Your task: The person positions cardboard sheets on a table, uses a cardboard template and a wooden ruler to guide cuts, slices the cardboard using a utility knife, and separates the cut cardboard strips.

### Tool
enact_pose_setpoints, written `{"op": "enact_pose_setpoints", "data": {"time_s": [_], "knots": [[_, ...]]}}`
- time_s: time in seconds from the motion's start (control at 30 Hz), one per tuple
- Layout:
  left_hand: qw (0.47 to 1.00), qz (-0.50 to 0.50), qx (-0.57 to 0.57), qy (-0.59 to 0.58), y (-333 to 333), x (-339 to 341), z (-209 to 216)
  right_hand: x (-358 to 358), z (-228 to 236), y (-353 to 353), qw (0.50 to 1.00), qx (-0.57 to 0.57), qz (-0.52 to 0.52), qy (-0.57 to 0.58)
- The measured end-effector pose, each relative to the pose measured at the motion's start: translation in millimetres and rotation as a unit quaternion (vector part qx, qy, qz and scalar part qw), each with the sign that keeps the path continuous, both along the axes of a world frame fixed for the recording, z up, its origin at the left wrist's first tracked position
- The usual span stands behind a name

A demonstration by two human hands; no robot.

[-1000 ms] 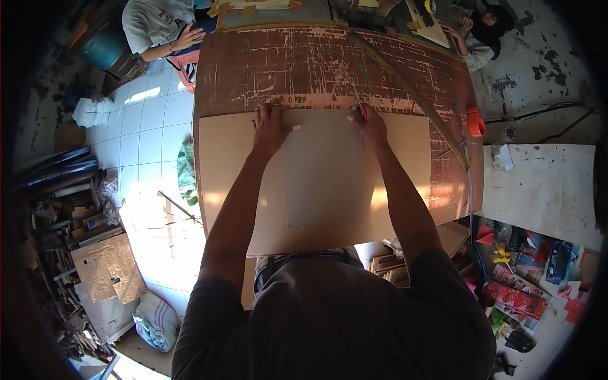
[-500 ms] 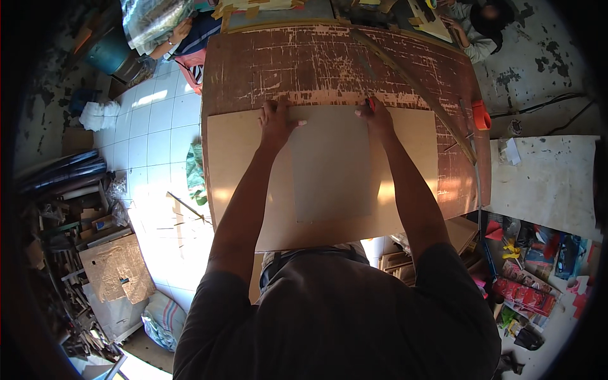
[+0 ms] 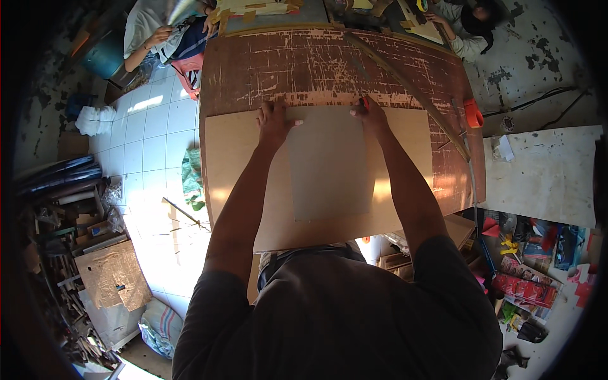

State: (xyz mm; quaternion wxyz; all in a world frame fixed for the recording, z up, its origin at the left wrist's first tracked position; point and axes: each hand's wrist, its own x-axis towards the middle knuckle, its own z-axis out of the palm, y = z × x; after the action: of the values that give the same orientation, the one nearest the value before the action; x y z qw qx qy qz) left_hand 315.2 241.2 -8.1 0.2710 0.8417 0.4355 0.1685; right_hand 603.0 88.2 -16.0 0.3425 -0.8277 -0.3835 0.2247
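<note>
A large light-brown board (image 3: 247,183) lies on the worn reddish-brown tabletop, with a grey rectangular sheet (image 3: 329,164) on its middle. My left hand (image 3: 274,123) rests with its fingers spread over the board's far edge, its thumb reaching the sheet's left edge. At the sheet's far right corner, my right hand (image 3: 373,118) is closed around a small red tool (image 3: 365,102). Most of that tool is hidden by the fingers, so its exact kind does not show.
A long wooden strip (image 3: 411,92) slants across the table (image 3: 272,63). Near the right edge sits an orange-red tape roll or ring (image 3: 473,113). One co-worker (image 3: 155,35) is at far left, another (image 3: 465,28) at far right. Wood scraps (image 3: 54,266) crowd the left floor.
The co-worker at far left has moved the shiny plastic-looking bundle up and mostly out of sight, uncovering their arms. My hands stay nearly in place; the whole view has shifted slightly.
</note>
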Motion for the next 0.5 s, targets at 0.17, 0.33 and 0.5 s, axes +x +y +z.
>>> {"op": "enact_pose_setpoints", "data": {"time_s": [0.17,0.33,0.5], "knots": [[1.0,-0.012,0.028,0.008,-4.6,0.6,0.8,2.1,-4.7,-1.2,1.0,0.016,-0.012,0.018],[0.999,-0.006,0.026,0.044,-2.4,0.1,3.7,-1.1,-1.6,2.4,1.0,-0.003,-0.011,0.018],[0.999,-0.009,0.019,0.042,-8.8,0.2,8.0,2.8,-2.6,3.5,1.0,-0.002,-0.002,0.01]]}}
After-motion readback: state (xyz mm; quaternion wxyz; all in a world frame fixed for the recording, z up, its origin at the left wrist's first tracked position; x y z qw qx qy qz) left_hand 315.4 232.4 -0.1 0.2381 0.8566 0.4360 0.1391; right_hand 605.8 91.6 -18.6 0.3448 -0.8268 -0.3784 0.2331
